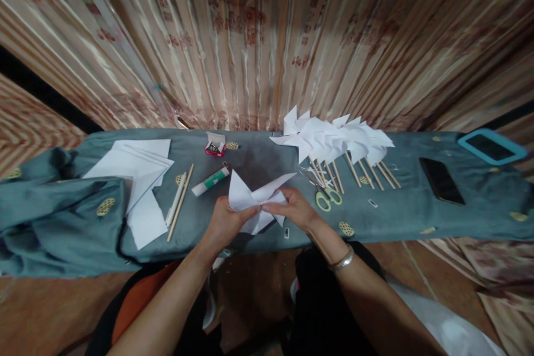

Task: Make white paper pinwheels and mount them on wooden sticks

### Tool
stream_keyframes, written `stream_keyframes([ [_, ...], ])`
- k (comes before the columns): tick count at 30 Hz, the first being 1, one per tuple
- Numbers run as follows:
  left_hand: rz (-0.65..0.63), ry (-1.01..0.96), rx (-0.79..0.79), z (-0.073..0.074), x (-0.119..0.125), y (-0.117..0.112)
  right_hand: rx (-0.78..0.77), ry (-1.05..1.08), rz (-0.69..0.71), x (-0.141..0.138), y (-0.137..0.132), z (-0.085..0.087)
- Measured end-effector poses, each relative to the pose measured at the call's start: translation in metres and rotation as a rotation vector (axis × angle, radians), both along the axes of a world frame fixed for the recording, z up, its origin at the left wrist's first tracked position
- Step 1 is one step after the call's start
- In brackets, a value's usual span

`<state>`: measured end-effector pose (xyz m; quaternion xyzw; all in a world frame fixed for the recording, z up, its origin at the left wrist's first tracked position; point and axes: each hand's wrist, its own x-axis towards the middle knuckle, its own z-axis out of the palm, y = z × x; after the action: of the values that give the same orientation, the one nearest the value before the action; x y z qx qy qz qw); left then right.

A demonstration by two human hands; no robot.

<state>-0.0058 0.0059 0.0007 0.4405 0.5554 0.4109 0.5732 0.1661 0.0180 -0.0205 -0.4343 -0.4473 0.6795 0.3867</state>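
Observation:
A white paper pinwheel, without a stick that I can see, is held above the near edge of the cloth-covered table. My left hand pinches it from the left, and my right hand grips it from the right. Both thumbs meet at its centre; the fingers behind the paper are hidden. Just left of the pinwheel lies a glue stick with a green label. Beyond it stands a small red box, its lid up, with tiny dark pieces inside. Scissors with green handles rest to the right of my right hand.
Several finished pinwheels on wooden sticks lie overlapped at the back right, with paper scraps near the scissors. White paper sheets, a pen and a wooden stick are at left. A phone and a blue-framed tablet lie far right.

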Motion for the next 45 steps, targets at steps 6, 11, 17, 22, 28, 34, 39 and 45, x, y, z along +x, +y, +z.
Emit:
stream_keyframes([
  [6, 0.012, -0.027, -0.025, 0.002, 0.001, 0.003, 0.014, 0.014, -0.004, 0.001, -0.001, 0.001],
  [11, 0.016, -0.002, -0.011, 0.002, 0.000, 0.004, 0.030, 0.009, -0.017, 0.000, -0.001, 0.003],
  [17, -0.014, 0.015, 0.007, 0.000, 0.001, 0.007, 0.025, -0.002, -0.036, 0.000, 0.002, 0.003],
  [22, -0.036, -0.004, -0.023, 0.000, 0.005, 0.012, 0.018, -0.030, -0.076, 0.003, 0.004, 0.000],
  [28, -0.055, -0.036, -0.066, -0.001, 0.004, 0.010, 0.000, -0.053, -0.067, 0.003, 0.001, -0.002],
  [34, -0.070, -0.014, -0.084, -0.003, -0.001, 0.009, -0.028, -0.061, -0.062, 0.000, 0.000, -0.001],
  [39, -0.038, -0.029, -0.129, -0.003, -0.001, 0.010, -0.030, -0.041, -0.041, 0.000, 0.000, 0.000],
  [45, -0.042, -0.022, -0.141, 0.000, 0.002, 0.009, -0.004, -0.046, -0.056, 0.002, -0.002, -0.003],
])
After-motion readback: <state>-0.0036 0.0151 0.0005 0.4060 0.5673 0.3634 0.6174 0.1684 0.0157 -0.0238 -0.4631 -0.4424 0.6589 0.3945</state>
